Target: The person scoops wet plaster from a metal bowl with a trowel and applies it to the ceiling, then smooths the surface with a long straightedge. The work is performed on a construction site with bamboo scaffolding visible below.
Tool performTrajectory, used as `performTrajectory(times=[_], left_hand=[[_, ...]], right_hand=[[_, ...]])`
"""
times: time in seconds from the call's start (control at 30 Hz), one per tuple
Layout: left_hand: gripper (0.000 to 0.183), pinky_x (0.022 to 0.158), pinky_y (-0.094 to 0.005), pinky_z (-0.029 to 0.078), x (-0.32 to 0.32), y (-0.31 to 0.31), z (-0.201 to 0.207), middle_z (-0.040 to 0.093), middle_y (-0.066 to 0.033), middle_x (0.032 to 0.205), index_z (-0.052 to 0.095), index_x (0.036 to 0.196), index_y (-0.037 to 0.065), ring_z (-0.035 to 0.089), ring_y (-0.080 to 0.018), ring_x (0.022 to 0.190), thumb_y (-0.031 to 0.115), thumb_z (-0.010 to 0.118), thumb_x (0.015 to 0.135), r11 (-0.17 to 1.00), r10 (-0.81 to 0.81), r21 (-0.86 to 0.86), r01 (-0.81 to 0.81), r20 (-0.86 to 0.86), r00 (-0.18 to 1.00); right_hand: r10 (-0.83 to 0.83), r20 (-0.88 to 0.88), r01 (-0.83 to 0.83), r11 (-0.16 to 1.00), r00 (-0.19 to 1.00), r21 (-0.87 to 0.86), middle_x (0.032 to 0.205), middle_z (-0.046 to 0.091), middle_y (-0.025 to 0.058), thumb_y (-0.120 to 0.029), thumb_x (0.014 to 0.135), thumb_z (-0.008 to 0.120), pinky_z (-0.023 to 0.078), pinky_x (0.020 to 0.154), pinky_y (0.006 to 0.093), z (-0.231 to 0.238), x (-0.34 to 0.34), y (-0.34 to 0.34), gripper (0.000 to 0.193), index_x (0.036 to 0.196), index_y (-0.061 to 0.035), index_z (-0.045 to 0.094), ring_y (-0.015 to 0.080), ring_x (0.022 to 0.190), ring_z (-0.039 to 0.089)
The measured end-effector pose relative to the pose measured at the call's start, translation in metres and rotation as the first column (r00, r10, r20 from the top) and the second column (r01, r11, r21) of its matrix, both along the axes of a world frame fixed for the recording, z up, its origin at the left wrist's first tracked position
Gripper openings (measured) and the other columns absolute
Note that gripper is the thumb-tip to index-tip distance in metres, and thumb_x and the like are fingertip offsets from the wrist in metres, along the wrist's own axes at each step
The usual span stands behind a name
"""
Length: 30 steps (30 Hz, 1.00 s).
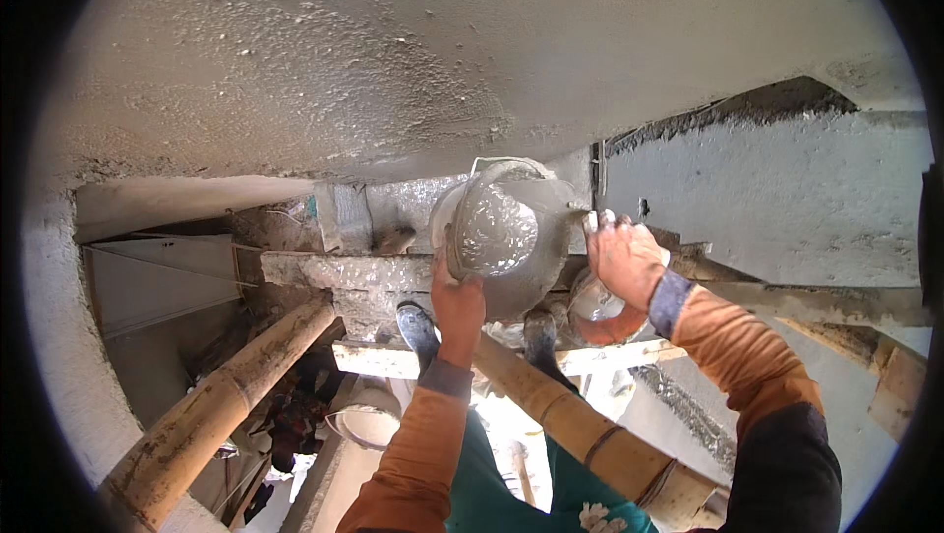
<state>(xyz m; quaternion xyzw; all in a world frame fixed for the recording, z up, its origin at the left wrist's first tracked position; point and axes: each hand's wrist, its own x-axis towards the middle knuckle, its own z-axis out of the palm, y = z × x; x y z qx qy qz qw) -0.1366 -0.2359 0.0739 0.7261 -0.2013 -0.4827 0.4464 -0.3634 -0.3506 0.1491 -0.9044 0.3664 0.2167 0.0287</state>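
In the middle, a grey, mortar-coated bucket [497, 228] holds wet, shiny grey slurry, and a thin wire handle arches over its far edge. My left hand [458, 309] grips its near-left rim. To the right, my right hand [626, 256] is closed with fingers curled, close to the grey bucket's right edge. Whatever sits inside that fist is mostly hidden; a pale bit shows by the wrist side. Just below it stands a second bucket [602, 309], reddish-orange low on its side, with wet grey matter in it.
A wet, rough plastered wall [393, 71] spans the far side. Mortar-smeared planks [379, 272] lie under the buckets, beside my dark boots [418, 328]. Bamboo poles [226, 400] slant at left and between my legs. A pale bucket [369, 420] sits lower down, past open gaps.
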Motion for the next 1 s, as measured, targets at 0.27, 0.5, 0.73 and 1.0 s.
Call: performTrajectory(times=[0.27, 0.5, 0.73, 1.0], left_hand=[[0.059, 0.102, -0.0340, 0.041, -0.014, -0.025, -0.010, 0.058, -0.0213, 0.128, 0.047, 0.135, -0.007, 0.057, -0.0306, 0.117, -0.001, 0.054, 0.077, 0.992, 0.123, 0.036, -0.120, -0.102, 0.987], [0.062, 0.105, -0.0340, 0.039, -0.023, -0.022, -0.024, 0.053, -0.0214, 0.135, 0.045, 0.138, -0.007, 0.053, -0.0295, 0.123, -0.004, 0.053, 0.077, 1.000, -0.001, -0.002, 0.002, 0.082, 0.997], [0.067, 0.108, -0.0334, 0.035, -0.004, -0.004, -0.053, 0.049, -0.0191, 0.138, 0.040, 0.140, -0.006, 0.046, -0.0298, 0.128, -0.003, 0.055, 0.075, 0.997, 0.056, -0.061, -0.051, 0.078, 0.995], [0.056, 0.072, -0.0292, 0.045, 0.047, 0.051, -0.092, 0.057, -0.0060, 0.090, 0.049, 0.129, -0.002, 0.053, -0.0161, 0.077, -0.005, 0.052, 0.073, 0.928, 0.372, 0.066, -0.366, -0.157, 0.915]], right_hand=[[-0.044, 0.158, -0.008, 0.948, 0.986, 0.317, 0.075, 0.069, 0.0128, -0.020, 0.089, 0.054, 0.054, 0.055, 0.0416, -0.033, 0.016, 0.006, 0.022, 0.092, -0.0028, 0.068, 0.0281, 0.063, 0.069], [-0.009, 0.039, 0.009, 1.000, 0.999, 0.005, 0.078, 0.069, 0.0101, -0.015, 0.089, 0.052, 0.053, 0.052, 0.0351, -0.044, -0.001, -0.021, 0.020, 0.095, -0.0030, 0.067, 0.0247, 0.065, 0.070], [-0.318, 0.036, 0.254, 0.816, 0.947, 0.518, 0.080, 0.068, 0.0233, -0.029, 0.089, 0.058, 0.056, 0.068, 0.0449, -0.066, -0.016, 0.000, 0.032, 0.103, -0.0014, 0.064, 0.0399, 0.077, 0.069], [-0.671, -0.001, 0.295, 0.325, 0.742, 0.899, 0.087, 0.069, 0.0117, -0.030, 0.092, 0.063, 0.053, 0.077, 0.0400, -0.080, -0.069, -0.060, 0.033, 0.113, -0.0041, 0.064, 0.0245, 0.078, 0.065]])
